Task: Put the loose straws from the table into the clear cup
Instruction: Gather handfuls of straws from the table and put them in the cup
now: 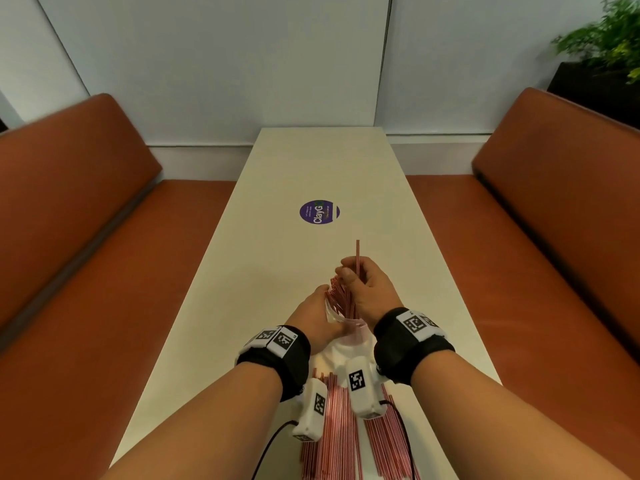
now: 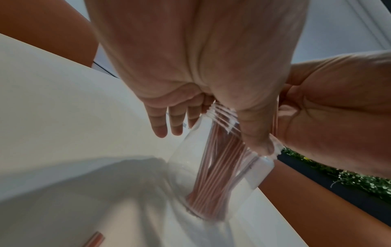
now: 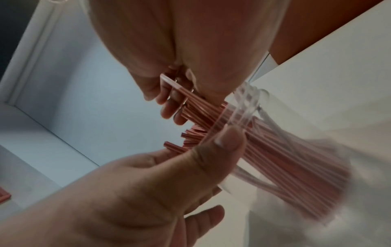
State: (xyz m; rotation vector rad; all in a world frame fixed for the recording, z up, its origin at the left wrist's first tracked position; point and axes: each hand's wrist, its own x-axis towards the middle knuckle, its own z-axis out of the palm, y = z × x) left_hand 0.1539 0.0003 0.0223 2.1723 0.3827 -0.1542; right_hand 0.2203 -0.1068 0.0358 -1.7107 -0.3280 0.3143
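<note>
Risk one: cup (image 2: pixel 213 187) is tilted on the table (image 1: pixel 311 168), steadied only by the left hand (image 1: pixel 317 315) curled round its rim; if that hold slips it probably tips and dumps the bundle inside. Right hand (image 1: pixel 365 289) pinches a few straws (image 1: pixel 357 252) at the mouth; they could snag on the crowded tops. Loose straws (image 1: pixel 346 441) remain by the near edge.
</note>
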